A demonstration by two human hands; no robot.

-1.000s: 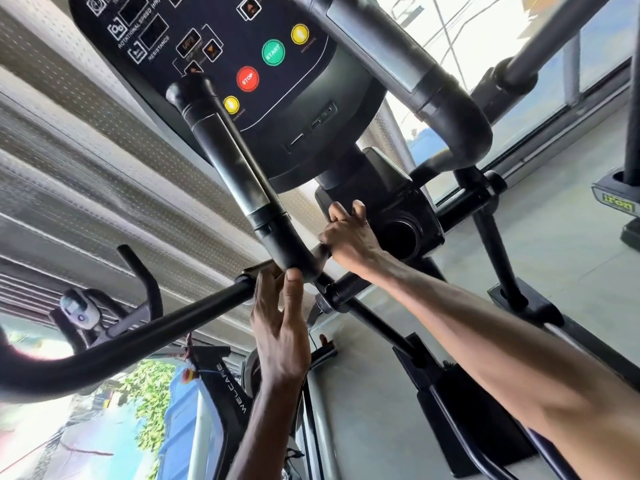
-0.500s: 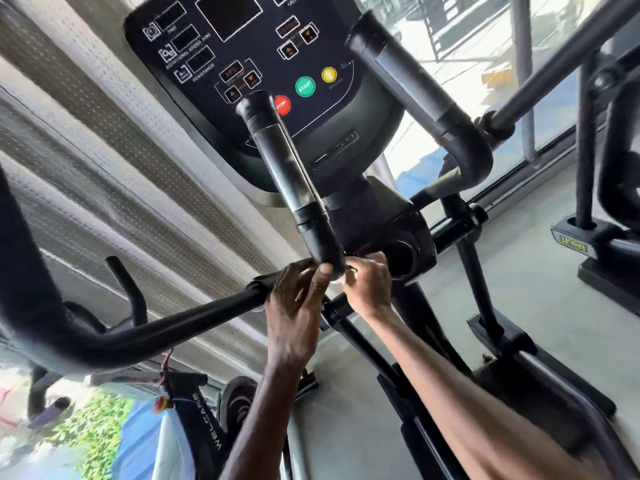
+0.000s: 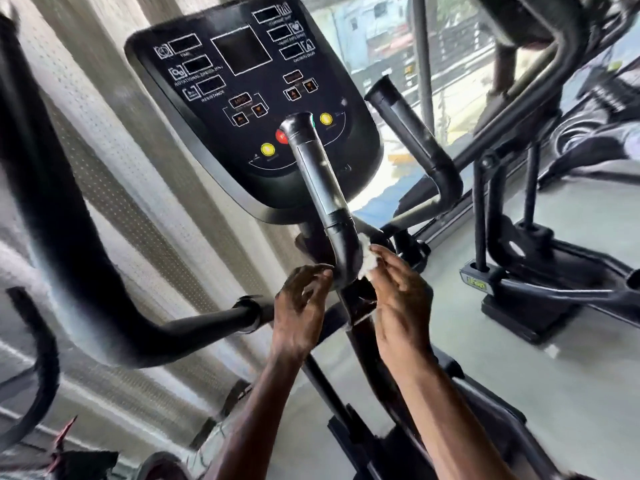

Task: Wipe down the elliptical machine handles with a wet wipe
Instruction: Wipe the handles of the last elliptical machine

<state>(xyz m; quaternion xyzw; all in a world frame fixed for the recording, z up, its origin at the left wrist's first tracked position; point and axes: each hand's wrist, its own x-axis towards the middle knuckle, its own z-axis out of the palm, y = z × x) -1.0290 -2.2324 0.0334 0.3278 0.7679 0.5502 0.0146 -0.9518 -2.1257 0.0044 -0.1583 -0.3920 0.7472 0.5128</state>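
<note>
A black fixed handle (image 3: 320,188) of the elliptical rises in front of the console (image 3: 249,109) and bends at its lower end. My right hand (image 3: 401,299) pinches a white wet wipe (image 3: 367,259) against the right side of that bend. On the bend's left side my left hand (image 3: 299,306) touches the handle with loosely curved fingers. A second fixed handle (image 3: 415,143) stands to the right. The long moving handle (image 3: 76,258) sweeps through the left of the view.
A perforated blind hangs behind the console on the left, with a window to the right. Another black exercise machine (image 3: 540,271) stands on the grey floor at right. The elliptical's frame and pedals run below my arms.
The view has tilted upright and shifted, so the console sits higher and centred. My right hand came from behind the post to the handle's bend, and the white wipe now shows at its fingertips.
</note>
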